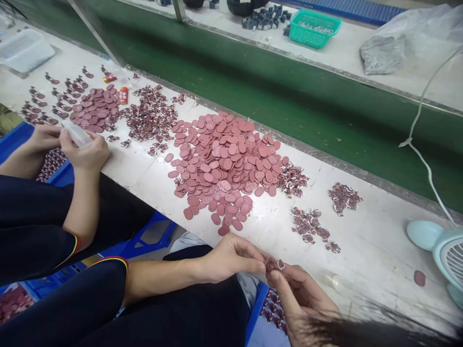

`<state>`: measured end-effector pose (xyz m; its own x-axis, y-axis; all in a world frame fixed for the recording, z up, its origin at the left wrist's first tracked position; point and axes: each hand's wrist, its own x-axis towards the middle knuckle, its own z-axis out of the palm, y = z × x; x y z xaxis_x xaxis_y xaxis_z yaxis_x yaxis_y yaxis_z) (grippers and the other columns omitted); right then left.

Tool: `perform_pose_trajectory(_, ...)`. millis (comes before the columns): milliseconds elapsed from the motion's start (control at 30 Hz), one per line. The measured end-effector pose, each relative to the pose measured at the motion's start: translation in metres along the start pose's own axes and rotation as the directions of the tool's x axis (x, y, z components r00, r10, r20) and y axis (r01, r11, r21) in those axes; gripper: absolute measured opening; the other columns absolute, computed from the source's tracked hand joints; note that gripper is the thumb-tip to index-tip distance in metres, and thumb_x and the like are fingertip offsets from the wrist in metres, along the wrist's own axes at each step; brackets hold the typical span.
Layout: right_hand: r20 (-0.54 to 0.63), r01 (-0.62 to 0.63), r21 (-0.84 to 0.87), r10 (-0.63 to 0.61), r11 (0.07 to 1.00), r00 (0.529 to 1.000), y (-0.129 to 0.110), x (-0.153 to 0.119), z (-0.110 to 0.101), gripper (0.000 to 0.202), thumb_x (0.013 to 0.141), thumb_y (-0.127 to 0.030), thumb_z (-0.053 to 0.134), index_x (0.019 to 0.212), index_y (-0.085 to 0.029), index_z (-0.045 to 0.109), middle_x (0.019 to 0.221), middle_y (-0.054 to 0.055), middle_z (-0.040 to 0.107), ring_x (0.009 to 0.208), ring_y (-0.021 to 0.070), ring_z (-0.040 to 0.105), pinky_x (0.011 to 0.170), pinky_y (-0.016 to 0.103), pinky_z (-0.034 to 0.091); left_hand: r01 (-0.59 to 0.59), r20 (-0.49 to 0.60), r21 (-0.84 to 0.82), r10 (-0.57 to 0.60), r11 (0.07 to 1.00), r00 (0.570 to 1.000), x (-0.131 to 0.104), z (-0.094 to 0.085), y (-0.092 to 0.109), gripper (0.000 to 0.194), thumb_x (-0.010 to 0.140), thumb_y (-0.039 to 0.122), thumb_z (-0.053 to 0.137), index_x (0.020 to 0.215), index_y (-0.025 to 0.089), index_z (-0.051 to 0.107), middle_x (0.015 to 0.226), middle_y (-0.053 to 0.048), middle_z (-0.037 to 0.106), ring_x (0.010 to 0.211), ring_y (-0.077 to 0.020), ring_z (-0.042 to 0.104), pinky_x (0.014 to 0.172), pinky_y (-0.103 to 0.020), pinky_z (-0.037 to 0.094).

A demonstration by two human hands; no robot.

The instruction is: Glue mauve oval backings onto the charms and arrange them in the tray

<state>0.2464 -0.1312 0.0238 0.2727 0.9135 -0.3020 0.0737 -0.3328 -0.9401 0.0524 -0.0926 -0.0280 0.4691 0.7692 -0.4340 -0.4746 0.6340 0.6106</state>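
Observation:
My left hand (231,258) and my right hand (300,294) meet at the near edge of the white table (372,241). Their fingertips pinch a small dark-red piece (275,264) between them, over my lap. A big heap of pink oval discs (224,159) lies just beyond my left hand. Small piles of dark-red pieces (309,225) sit beyond my right hand.
A co-worker's hands (81,149) at the left hold a clear plastic tube. A blue crate (258,303) with more pieces sits under my hands. Behind the table runs a green belt (289,96). A pale fan (448,255) and its white cable stand at the right. A green basket (314,26) is far back.

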Motion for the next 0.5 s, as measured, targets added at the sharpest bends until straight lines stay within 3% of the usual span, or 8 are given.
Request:
perform_pose_trajectory(67,-0.024,0.014,0.01,-0.013,1.0,1.0,0.001,-0.001,0.001,0.019,0.083,-0.053,0.112,0.094,-0.041,0.102,0.091,0.002,0.101,0.082,0.022,0.099,0.082,0.019,0.076,-0.01,0.005,0.001,0.01,1.0,1.0,0.0,0.001,0.0,0.049,0.073,0.059,0.125,0.084,0.02,0.099,0.116,-0.02,0.101,0.117,-0.0355,0.099,0.12,-0.048,0.075)
perform_pose_trajectory(233,0.032,-0.043,0.091,0.04,0.995,0.999,0.009,0.002,0.0,0.021,0.081,-0.051,0.114,0.09,-0.037,0.101,0.084,0.005,0.099,0.075,0.0259,0.097,0.075,0.027,0.08,-0.025,-0.014,0.009,0.025,1.0,1.0,0.0,0.001,0.002,0.051,0.073,0.061,0.125,0.085,0.019,0.098,0.114,-0.02,0.101,0.114,-0.0348,0.099,0.12,-0.049,0.075)
perform_pose_trajectory(400,-0.03,-0.056,0.134,0.06,0.989,0.998,0.027,0.004,0.0,0.031,0.069,-0.046,0.121,0.09,-0.034,0.101,0.077,0.005,0.096,0.069,0.0285,0.095,0.073,0.033,0.082,-0.037,-0.047,0.022,0.038,0.999,0.998,0.001,0.006,-0.005,0.051,0.074,0.063,0.124,0.086,0.019,0.099,0.116,-0.02,0.101,0.116,-0.0363,0.099,0.126,-0.054,0.074)
perform_pose_trajectory(500,-0.138,-0.044,0.177,0.069,0.983,0.988,0.043,0.006,-0.001,0.035,0.066,-0.048,0.122,0.091,-0.035,0.101,0.08,0.005,0.097,0.069,0.0299,0.095,0.07,0.034,0.082,-0.061,-0.066,0.068,0.066,0.996,0.996,0.001,0.008,-0.014,0.051,0.078,0.068,0.12,0.09,0.022,0.101,0.129,-0.021,0.101,0.126,-0.0399,0.098,0.125,-0.055,0.075)
